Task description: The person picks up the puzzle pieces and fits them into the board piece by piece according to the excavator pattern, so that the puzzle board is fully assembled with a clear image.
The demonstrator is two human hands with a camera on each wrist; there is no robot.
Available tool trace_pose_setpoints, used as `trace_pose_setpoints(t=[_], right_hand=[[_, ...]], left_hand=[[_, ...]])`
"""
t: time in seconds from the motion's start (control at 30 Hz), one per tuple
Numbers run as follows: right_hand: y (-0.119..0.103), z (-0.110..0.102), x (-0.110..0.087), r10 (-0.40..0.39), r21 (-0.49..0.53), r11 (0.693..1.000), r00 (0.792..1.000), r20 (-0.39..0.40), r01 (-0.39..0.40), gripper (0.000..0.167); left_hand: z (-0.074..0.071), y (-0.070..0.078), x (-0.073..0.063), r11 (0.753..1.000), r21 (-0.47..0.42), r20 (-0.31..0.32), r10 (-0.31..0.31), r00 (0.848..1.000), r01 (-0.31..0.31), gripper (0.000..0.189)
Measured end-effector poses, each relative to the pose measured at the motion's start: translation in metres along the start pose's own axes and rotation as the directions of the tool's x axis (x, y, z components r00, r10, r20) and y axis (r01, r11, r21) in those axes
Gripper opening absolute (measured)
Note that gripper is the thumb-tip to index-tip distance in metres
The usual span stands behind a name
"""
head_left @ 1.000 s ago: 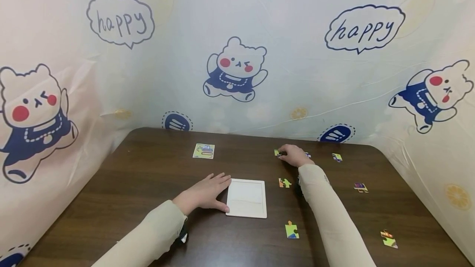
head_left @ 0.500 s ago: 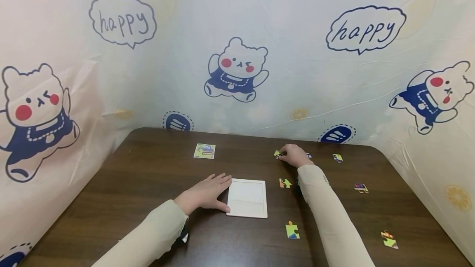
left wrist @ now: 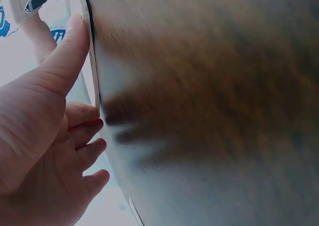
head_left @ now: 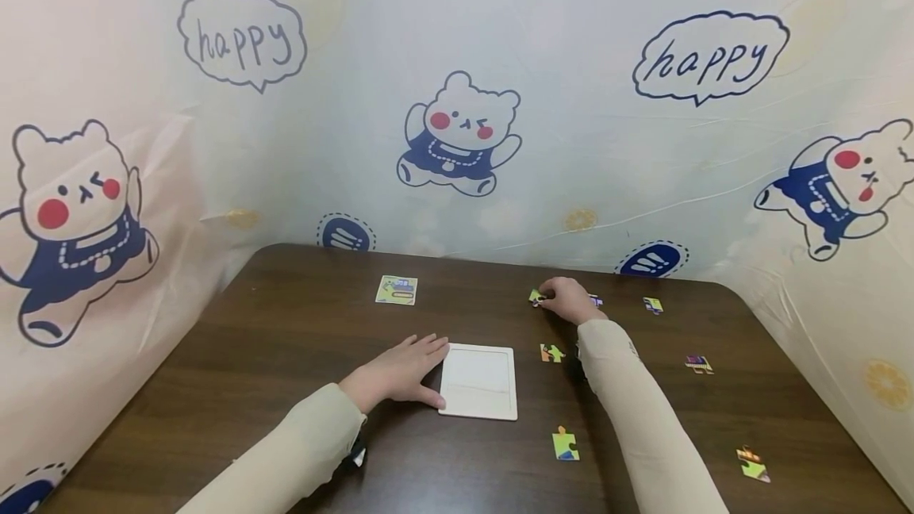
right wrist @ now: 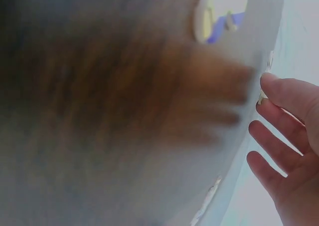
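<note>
My left hand (head_left: 400,371) lies with fingers spread at the left side of a square white puzzle tray (head_left: 477,381). Its thumb and index fingertip touch the tray's edge, as the left wrist view also shows. Toward the back of the table, my right hand (head_left: 569,300) pinches a small green jigsaw piece (head_left: 536,297) between thumb and index finger. In the right wrist view that piece (right wrist: 261,97) appears edge-on, and the other fingers are extended apart from it. Another jigsaw piece (head_left: 595,301) is partly hidden behind the right hand.
More jigsaw pieces lie spread over the right side: a green-orange piece (head_left: 552,353), a green one (head_left: 566,444), and others at the back (head_left: 653,304), right (head_left: 699,364) and front right (head_left: 753,464). A square picture card (head_left: 397,290) lies at the back left of the brown table (head_left: 286,316).
The pinched jigsaw piece has turned slightly in the right fingers and shows a little more. The left hand stays at the tray. The whole head view has shifted slightly.
</note>
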State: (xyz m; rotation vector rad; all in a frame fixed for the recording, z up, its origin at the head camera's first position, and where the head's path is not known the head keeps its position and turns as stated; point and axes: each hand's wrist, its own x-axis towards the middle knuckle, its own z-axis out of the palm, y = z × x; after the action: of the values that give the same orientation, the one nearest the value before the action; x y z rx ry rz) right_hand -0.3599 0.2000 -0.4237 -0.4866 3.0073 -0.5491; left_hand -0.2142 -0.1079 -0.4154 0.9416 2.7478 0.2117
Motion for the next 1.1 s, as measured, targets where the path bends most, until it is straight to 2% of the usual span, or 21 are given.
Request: trace_pose_setpoints(t=[0.3, 0.57, 0.83, 1.1], right_hand=[[-0.019, -0.01, -0.012, -0.072, 0.094, 0.993, 0.997, -0.032, 0.075, 0.031], [-0.049, -0.007, -0.027, -0.192, 0.148, 0.969, 0.981, -0.041, 0.196, 0.03], [-0.092, 0.005, -0.044, -0.332, 0.125, 0.937, 0.943, 0.028, 0.327, 0.028], [-0.116, 0.024, -0.054, -0.446, 0.118, 0.894, 0.883, 0.143, 0.432, 0.023]], left_hand=[[0.001, 0.0, 0.0, 1.0, -0.003, 0.004, -0.016, 1.0, 0.016, 0.087], [0.0, 0.002, 0.0, 1.0, -0.007, 0.011, -0.028, 1.0, 0.028, 0.087], [0.0, 0.002, 0.001, 0.999, 0.004, 0.013, -0.035, 0.999, 0.035, 0.087], [0.0, 0.002, 0.001, 0.999, 0.018, 0.019, -0.035, 0.999, 0.034, 0.088]])
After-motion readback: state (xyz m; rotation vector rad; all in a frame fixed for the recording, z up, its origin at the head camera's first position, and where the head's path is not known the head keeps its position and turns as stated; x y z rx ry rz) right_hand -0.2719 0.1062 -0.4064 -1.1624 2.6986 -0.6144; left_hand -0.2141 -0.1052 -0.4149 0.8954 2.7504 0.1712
